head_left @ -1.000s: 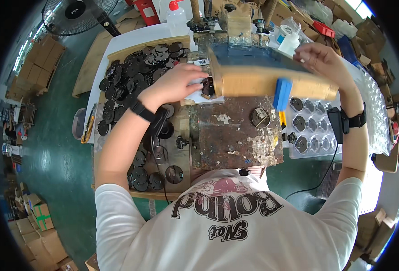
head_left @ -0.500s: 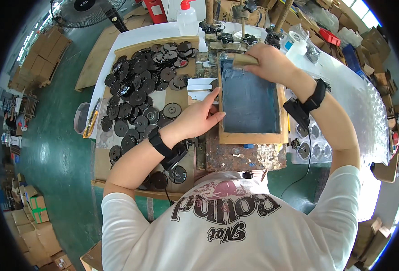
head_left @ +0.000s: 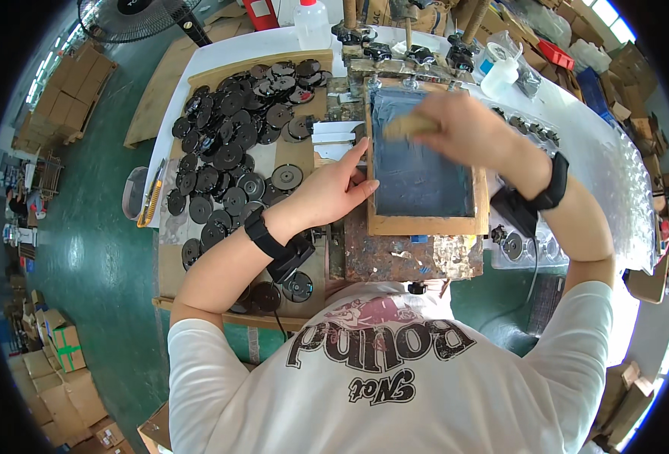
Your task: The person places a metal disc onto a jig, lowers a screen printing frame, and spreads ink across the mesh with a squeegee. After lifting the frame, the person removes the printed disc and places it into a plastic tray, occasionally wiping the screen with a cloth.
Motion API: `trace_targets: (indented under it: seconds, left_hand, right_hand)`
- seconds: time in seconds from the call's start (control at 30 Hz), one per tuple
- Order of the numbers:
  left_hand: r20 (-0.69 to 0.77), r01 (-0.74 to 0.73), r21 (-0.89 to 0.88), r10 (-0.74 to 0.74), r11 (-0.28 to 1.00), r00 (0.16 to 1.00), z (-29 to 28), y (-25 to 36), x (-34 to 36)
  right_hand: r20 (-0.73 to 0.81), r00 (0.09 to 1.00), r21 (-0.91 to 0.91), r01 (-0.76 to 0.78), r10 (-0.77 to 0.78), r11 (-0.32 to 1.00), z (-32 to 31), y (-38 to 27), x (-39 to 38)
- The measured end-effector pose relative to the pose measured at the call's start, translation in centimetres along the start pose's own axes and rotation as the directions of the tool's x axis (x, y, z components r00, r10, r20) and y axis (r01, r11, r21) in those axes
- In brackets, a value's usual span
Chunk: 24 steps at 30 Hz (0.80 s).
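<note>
A wooden screen printing frame [head_left: 429, 225] lies on the worktable in front of me, its mesh [head_left: 421, 185] coated with dark blue-grey ink. My left hand [head_left: 336, 188] holds the frame's left rail, thumb and index finger spread along it and the other fingers curled and partly hidden. Over the upper part of the mesh, my right hand [head_left: 455, 125] grips a wooden-handled squeegee [head_left: 410, 127]. Motion blurs that hand and the squeegee, and the squeegee's lower edge cannot be made out. Both wrists wear black straps with small devices.
Left of the frame, a wooden-edged tray [head_left: 255, 58] bears a heap of black round discs [head_left: 232, 125]. Clamps [head_left: 395, 53] stand behind the frame. White bottles [head_left: 501, 76] and clear plastic trays [head_left: 535, 250] are to the right. A yellow cutter [head_left: 151, 200] lies at the left edge.
My right hand has moved the squeegee slightly toward me from the frame's far end. My left hand stays on the left rail.
</note>
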<state>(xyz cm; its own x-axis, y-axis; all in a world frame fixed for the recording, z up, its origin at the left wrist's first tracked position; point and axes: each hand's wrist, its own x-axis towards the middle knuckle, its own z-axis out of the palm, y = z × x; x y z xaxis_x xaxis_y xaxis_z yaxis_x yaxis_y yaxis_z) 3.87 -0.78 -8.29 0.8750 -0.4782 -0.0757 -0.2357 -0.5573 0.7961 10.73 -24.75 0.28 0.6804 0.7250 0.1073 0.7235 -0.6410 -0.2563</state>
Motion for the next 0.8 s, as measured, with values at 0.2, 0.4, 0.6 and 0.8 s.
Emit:
trace_targets:
  seconds: [0.2,0.4,0.6,0.8]
  left_hand:
    - [-0.046,-0.147,-0.231,0.141,0.962,0.989,-2.3,2.0,-0.4]
    - [-0.267,-0.501,-0.384,0.426,0.775,0.864,-3.6,3.8,0.3]
    - [-0.239,-0.596,-0.121,0.56,0.794,0.794,-5.0,3.3,-0.4]
    - [-0.232,-0.111,0.313,0.19,0.943,0.954,-6.6,-0.1,-1.1]
  right_hand:
    - [-0.233,0.953,0.207,-0.146,0.194,0.967,-2.6,9.4,1.7]
    - [-0.039,0.855,0.268,-0.489,0.517,0.83,-3.5,15.9,-2.7]
    - [-0.176,0.976,0.288,-0.076,0.131,0.954,3.8,14.0,-3.6]
    - [-0.192,0.981,0.31,0.057,0.004,0.949,8.7,5.7,1.8]
